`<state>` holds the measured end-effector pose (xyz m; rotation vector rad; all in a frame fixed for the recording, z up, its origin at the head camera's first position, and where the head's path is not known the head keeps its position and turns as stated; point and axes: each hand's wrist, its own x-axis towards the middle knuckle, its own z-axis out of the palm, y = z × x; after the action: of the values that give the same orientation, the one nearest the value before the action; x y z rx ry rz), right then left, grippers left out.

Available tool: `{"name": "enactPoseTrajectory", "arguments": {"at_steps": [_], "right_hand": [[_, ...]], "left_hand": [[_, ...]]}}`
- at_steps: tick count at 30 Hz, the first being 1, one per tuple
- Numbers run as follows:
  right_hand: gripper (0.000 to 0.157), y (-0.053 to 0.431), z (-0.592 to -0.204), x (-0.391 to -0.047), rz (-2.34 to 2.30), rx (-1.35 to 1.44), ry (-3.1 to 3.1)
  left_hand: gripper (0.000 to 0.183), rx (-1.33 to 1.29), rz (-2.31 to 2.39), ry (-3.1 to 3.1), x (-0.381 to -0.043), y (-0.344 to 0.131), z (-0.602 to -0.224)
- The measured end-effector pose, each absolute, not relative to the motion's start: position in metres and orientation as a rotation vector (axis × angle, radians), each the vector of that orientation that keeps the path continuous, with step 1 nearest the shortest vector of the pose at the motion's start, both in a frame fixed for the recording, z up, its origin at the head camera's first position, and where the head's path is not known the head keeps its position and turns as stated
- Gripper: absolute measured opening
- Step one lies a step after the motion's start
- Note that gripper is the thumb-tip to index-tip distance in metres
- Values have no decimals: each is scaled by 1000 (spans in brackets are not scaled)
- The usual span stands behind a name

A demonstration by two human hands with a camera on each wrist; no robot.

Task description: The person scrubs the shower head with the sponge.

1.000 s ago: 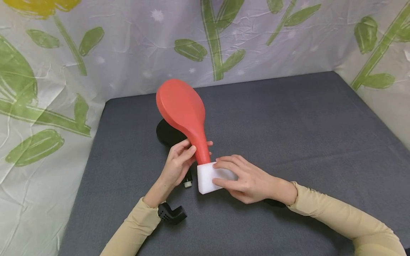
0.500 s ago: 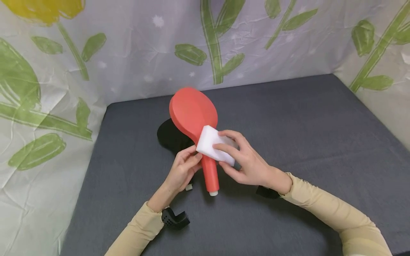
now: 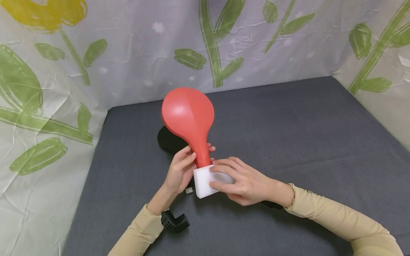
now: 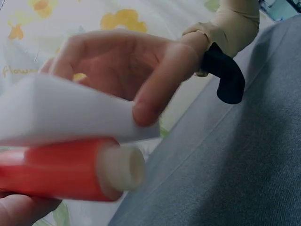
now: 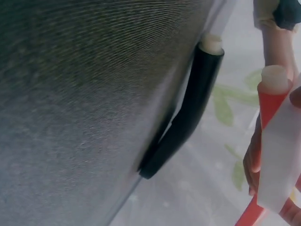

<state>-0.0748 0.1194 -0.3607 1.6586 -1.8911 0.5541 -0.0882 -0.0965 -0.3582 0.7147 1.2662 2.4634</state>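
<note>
A glossy red paddle (image 3: pixel 189 113) with a broad round head and a narrow handle leans upward over the dark table. My left hand (image 3: pixel 179 172) grips its handle below the head, thumb on the near side. In my right hand (image 3: pixel 245 183) is a white block-shaped sponge (image 3: pixel 203 183), held against the lower handle and covering its end in the head view. From the left wrist, the sponge (image 4: pixel 70 108) lies along the red handle (image 4: pixel 56 169), whose pale end plug (image 4: pixel 129 168) sticks out.
Behind the red paddle a similar black paddle (image 3: pixel 171 140) lies on the grey cloth-covered table (image 3: pixel 288 135); its pale end cap (image 3: pixel 189 191) peeks out beside the left hand. Flower-painted white sheeting (image 3: pixel 141 53) rises along the table's back and sides.
The sponge went up to the base of the paddle's head, then came back down to the handle's end. The red paddle has shifted and turned slightly in the left hand.
</note>
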Motion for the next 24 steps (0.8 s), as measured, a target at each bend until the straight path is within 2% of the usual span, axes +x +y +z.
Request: {"name": "enactPoseTrajectory", "arguments": {"at_steps": [7,15,19,24], "right_hand": [[34,119,-355,-87,742,1570,-1890],[35,125,-348,-100,1041,1260,-2192],[35,127,-350,-95,1043,1322,-2173],[32,129,-355,-85,882,1536,-2004]], "left_hand": [[33,660,2420,1330,-86,-95,-360],[33,600,2369,1300,-83,-92,-362],[31,624,2369,1367,-84,-95,-361],[24,657,2413,1441,-87,-100,-360]]}}
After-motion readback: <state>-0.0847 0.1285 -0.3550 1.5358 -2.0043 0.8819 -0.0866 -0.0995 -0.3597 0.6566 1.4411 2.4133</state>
